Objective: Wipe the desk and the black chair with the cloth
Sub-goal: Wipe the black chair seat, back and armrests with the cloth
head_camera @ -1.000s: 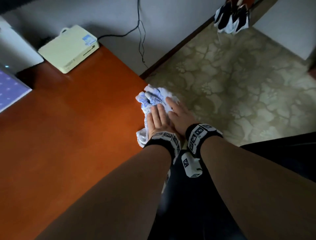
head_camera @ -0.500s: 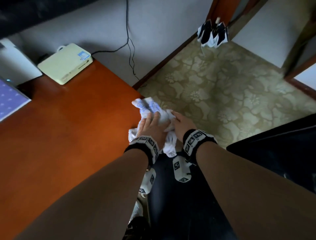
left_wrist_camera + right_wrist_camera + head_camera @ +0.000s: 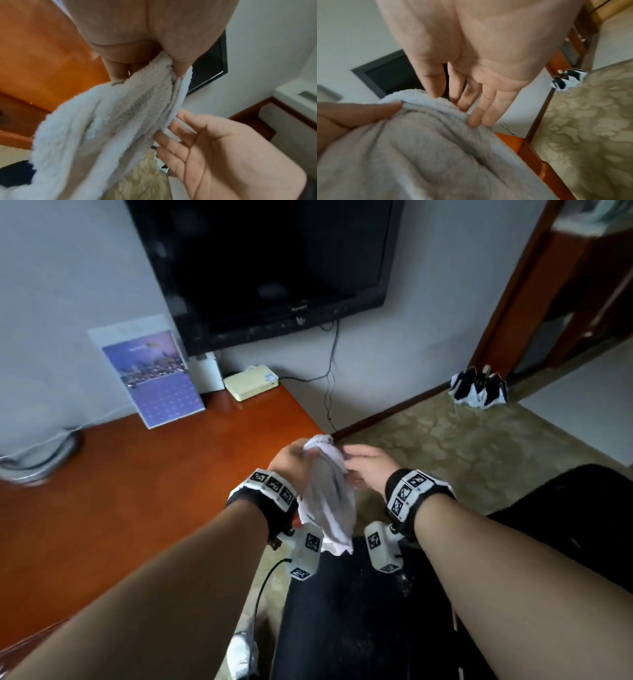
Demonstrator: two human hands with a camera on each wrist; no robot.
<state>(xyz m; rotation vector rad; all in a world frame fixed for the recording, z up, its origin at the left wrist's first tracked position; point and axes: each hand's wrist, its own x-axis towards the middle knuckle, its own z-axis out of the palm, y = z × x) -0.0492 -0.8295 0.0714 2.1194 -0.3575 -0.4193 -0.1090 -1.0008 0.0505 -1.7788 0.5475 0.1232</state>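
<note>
1. Above the desk's near right corner, my left hand (image 3: 291, 463) pinches the top of the fleecy white cloth (image 3: 329, 494) between thumb and curled fingers, so the cloth hangs in the air, off every surface.
2. The cloth's long axis runs downward from that pinch toward me; its loose lower end dangles over the front of the black chair (image 3: 359, 611), not visibly touching it.
3. My right hand (image 3: 368, 470) is just beside the cloth on its right, fingers straight and relaxed. In the right wrist view its fingertips (image 3: 474, 121) brush the top fold without closing on it, so it holds nothing.
4. The orange-brown desk (image 3: 137, 491) lies to the left of the grip and the chair directly below and toward me, so I judge the chair the nearer surface. The left hand already has the cloth; the right would need to gather the hanging end to make a pad.
5. Compared with a second ago: both hands then pressed the bunched cloth flat at the desk corner. Now it is lifted clear and drawn out long, the right hand has let go, and my head view has swung up to take in the wall television (image 3: 267, 261) and the calendar (image 3: 150, 374).
</note>
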